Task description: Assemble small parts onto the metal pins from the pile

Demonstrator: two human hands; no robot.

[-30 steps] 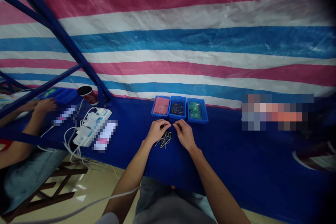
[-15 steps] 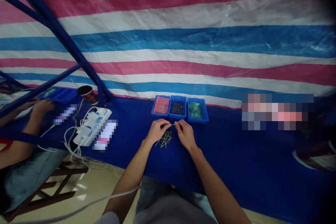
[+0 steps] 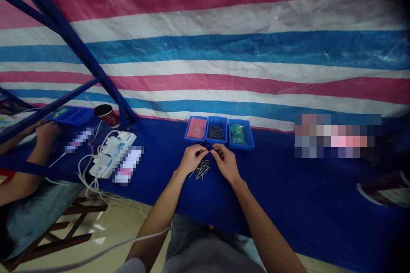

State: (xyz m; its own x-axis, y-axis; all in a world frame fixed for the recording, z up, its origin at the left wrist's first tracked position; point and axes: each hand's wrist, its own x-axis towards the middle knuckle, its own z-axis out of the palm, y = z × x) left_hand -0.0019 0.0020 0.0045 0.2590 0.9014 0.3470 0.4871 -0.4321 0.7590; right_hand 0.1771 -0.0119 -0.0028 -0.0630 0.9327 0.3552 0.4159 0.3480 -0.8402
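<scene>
My left hand [image 3: 193, 158] and my right hand [image 3: 225, 161] meet fingertip to fingertip above the blue tabletop. The left thumb and forefinger pinch a thin rod-like piece [image 3: 209, 151], mostly covered by fingers. At its other end are the right fingertips, closed around it, the forefinger slightly raised. Just below the left fingers lies a loose pile of thin metallic screw-like pieces [image 3: 201, 170]. Beyond the hands stand three blue bins: the left bin [image 3: 195, 141] holds pink packets [image 3: 196, 127], the middle bin [image 3: 216, 141] dark screws [image 3: 216, 132], the right bin [image 3: 243, 146] green bagged pieces [image 3: 238, 133].
To the left are a white power strip [image 3: 112, 155] with cables, a blurred-out phone [image 3: 128, 164] and a dark cup [image 3: 108, 116]. Past a blue metal frame [image 3: 77, 55], another person's hand [image 3: 48, 131] works. A cup-like container [image 3: 384, 192] lies at far right. Striped sheeting hangs behind.
The fingertips of my two hands have come closer together, and less of the thin piece shows between them. My right forefinger has lifted a little. The pile and bins stay put.
</scene>
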